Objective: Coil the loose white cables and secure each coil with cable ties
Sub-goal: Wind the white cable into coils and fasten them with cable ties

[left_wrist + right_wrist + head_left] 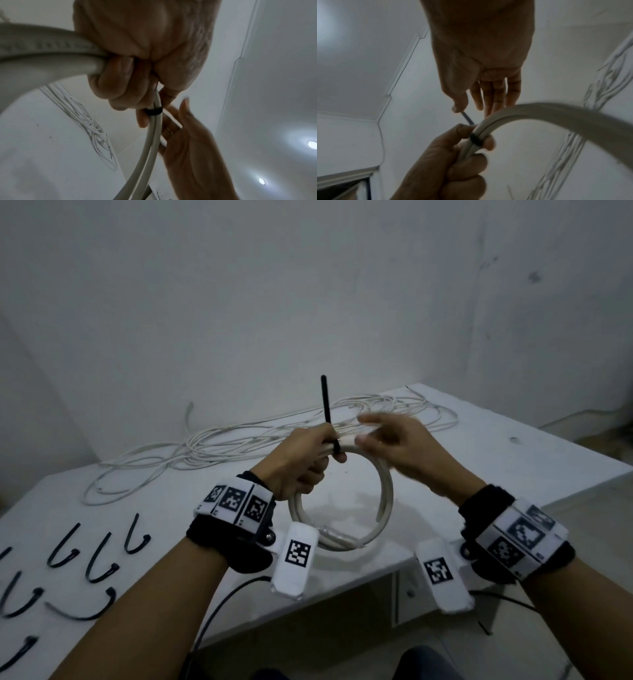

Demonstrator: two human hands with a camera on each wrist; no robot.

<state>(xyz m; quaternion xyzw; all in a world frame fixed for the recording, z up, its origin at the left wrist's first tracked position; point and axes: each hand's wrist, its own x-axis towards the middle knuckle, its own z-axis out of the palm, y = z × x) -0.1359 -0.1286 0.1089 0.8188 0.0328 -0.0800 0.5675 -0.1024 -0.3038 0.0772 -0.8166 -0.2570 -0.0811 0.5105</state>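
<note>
My left hand (301, 460) grips the smooth round white coil (342, 501), upright above the near table edge (342, 587); a black tie (329, 419) bands it. My right hand (400, 443) hovers just right, fingers relaxed, empty.

Head downward; wrists upward, close
</note>
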